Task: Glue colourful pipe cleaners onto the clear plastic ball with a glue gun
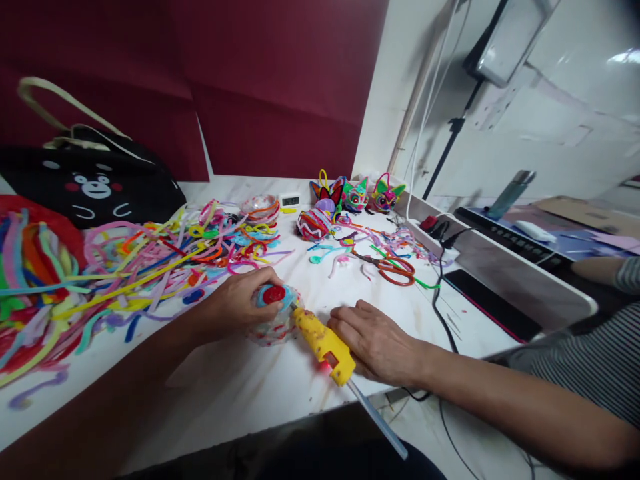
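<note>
My left hand [249,297] is closed around a round, whitish, glue-covered form [275,331] with red specks. At its top sits a blue coil with a red centre [274,294], which my thumb and fingers touch. My right hand [373,337] grips a yellow hot glue gun [323,340], its nozzle pointing left and touching or close to the blue coil. A clear glue stick [379,419] juts out of the gun's rear, past the table's front edge. A small red light glows under the gun.
Colourful pipe cleaners [165,260] heap up on the left. Orange-handled scissors [395,270], finished animal heads [356,197] and a striped ball [314,223] lie farther back. A phone [493,305] and black cable [437,303] are at right, near another person's striped sleeve [585,360].
</note>
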`<state>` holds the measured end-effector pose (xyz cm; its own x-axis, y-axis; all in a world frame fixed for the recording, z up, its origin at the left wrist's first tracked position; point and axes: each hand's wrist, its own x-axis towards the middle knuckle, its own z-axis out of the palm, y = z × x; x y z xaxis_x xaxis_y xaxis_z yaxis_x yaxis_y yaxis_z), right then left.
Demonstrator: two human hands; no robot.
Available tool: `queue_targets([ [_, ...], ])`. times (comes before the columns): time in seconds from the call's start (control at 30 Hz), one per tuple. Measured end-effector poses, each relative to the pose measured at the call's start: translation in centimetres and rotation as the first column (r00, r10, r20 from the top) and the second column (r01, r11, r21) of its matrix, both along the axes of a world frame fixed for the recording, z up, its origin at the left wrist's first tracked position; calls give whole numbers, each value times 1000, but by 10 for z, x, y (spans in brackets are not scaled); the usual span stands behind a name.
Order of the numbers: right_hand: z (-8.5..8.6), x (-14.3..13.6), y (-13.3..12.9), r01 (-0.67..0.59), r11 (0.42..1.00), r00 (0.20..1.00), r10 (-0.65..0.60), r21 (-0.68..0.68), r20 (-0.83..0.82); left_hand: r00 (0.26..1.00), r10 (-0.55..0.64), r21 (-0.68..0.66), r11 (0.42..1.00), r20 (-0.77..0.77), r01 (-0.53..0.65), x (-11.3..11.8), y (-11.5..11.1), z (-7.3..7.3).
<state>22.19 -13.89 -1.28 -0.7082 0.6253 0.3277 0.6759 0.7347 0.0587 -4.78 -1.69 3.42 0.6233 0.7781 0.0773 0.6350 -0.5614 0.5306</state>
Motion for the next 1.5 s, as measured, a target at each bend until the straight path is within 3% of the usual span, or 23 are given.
queue_targets([
  [0.8, -1, 6, 10, 14, 1000, 1000, -13, 16, -23, 999, 27, -68, 997, -22, -28, 2, 0, 1],
  [1.23, 0, 4, 16, 54, 999, 996, -53, 3, -76, 999, 33, -24, 999, 28, -33, -1, 2, -3],
  [1.37, 7, 14, 18, 90, 996, 993, -91, -13, -72, 999, 24, -49, 999, 20, -23, 0, 1, -2],
  [1.5, 11, 33, 24, 139, 990, 990, -138, -32, 38, 1000, 19, -41, 999, 18, -18, -1, 1, -3],
])
